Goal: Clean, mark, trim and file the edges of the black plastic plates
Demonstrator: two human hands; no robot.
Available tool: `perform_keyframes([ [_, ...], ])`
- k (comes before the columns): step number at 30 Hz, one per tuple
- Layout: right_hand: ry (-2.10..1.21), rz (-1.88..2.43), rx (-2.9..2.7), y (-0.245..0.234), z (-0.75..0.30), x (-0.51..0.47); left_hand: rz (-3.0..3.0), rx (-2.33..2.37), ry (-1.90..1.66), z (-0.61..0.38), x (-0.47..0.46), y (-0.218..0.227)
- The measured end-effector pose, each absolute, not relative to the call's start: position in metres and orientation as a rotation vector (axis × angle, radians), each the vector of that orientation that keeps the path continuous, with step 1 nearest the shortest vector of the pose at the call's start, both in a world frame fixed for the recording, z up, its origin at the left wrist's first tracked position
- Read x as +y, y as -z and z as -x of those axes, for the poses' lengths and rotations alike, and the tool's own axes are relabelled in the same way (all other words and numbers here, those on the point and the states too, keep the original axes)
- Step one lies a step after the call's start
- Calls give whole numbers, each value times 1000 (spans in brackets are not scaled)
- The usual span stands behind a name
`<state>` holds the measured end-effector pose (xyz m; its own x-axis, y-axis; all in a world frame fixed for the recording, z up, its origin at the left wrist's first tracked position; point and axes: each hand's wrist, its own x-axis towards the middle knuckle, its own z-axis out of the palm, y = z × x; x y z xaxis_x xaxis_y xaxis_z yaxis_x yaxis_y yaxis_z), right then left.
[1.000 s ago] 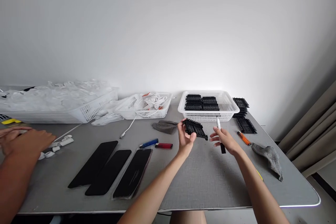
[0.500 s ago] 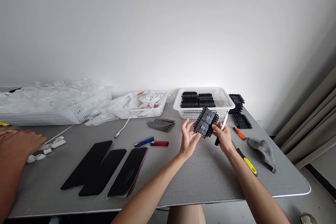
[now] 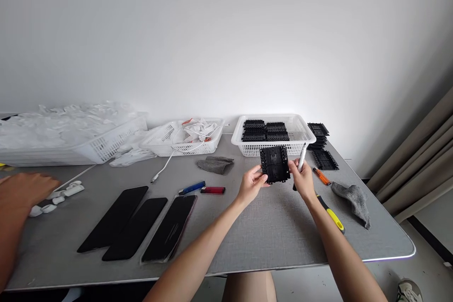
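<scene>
A square black plastic panel with toothed side edges is held up over the table, its flat face towards me. My left hand pinches its lower left edge, thumb in front. My right hand has its fingers closed around a white pen with a dark lower end. The thumb of that hand also meets the panel's right edge. Just behind, several like panels lie in rows inside a white plastic basket.
Right of the basket stands a stack of black panels. An orange lighter, a yellow-black handle and a grey cloth lie nearby. Leftward are phones, lighters, more baskets and another person's hand.
The panel has turned from a tilt to nearly upright and square to me. My left fingers, spread before, have closed on its lower left edge. The view has shifted slightly.
</scene>
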<state>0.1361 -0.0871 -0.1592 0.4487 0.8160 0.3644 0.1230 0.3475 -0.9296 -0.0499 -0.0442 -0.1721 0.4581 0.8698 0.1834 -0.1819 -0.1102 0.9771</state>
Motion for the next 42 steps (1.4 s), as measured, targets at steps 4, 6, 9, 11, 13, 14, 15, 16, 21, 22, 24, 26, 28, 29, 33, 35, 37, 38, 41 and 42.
perform_keyframes([
  [4,-475,1117,-1008,158,-144,-90,-1395,688,-1057,52,-42,170],
  [6,-439,1080,-975,155,-146,-92,-1391,690,-1073,53,-40,169],
  [9,-439,987,-917,149,-145,-97,-1374,695,-1099,55,-36,170],
  [11,-469,896,-905,145,-144,-100,-1363,708,-1110,55,-35,171],
  [13,-514,813,-903,141,-144,-102,-1357,721,-1107,56,-34,171],
  [14,-551,775,-900,140,-144,-102,-1356,725,-1102,56,-33,171],
  [15,-594,734,-896,139,-144,-103,-1356,726,-1099,56,-33,170],
  [16,-636,693,-890,138,-145,-103,-1357,726,-1096,57,-33,169],
  [21,-723,664,-893,136,-145,-104,-1392,718,-1091,58,-34,165],
  [22,-723,701,-907,136,-144,-104,-1401,716,-1089,58,-34,165],
  [24,-720,785,-966,139,-141,-104,-1413,714,-1088,58,-35,165],
  [26,-710,877,-1050,143,-136,-104,-1421,717,-1088,57,-35,165],
  [28,-711,972,-1133,147,-132,-104,-1431,717,-1077,57,-36,165],
  [29,-714,1016,-1174,150,-130,-104,-1434,715,-1070,57,-37,164],
  [33,-639,1151,-1346,155,-126,-104,-1452,687,-1044,58,-41,159],
  [35,-556,1199,-1415,155,-125,-105,-1470,672,-1025,58,-43,156],
  [37,-491,1233,-1449,154,-126,-106,-1477,678,-1021,58,-44,155],
  [38,-469,1249,-1457,153,-125,-107,-1475,684,-1026,58,-44,155],
  [41,-433,1284,-1464,153,-125,-107,-1474,694,-1036,58,-44,155],
  [42,-432,1286,-1465,153,-125,-107,-1476,692,-1035,58,-44,155],
])
